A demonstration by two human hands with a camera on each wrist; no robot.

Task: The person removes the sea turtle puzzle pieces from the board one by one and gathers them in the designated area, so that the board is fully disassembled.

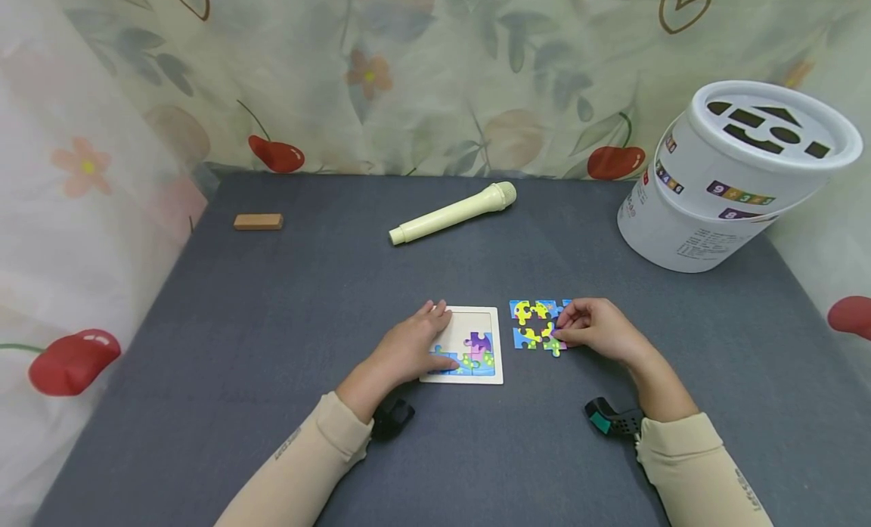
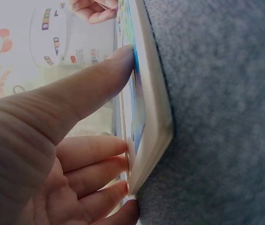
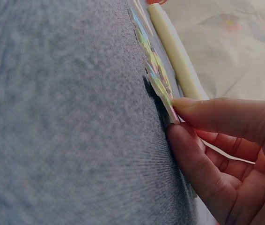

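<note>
My sleeves (image 1: 292, 466) run off the bottom of the head view, as does the table's (image 1: 286, 323) near edge. My left hand (image 1: 411, 345) rests with fingers extended at the puzzle tray's (image 1: 497, 345) left edge, its thumb covering part of the bottom row. My right hand (image 1: 602, 330) pinches a puzzle piece (image 3: 162, 93), partly hidden by my fingertips, among loose pieces (image 1: 522, 311) beside the tray's right edge. Beyond, near the table's far edge, lies a cream microphone (image 1: 452, 213); a wooden block (image 1: 258, 222) sits toward the far left corner. A white bucket (image 1: 680, 236), its small print unreadable, hides the far right corner.
</note>
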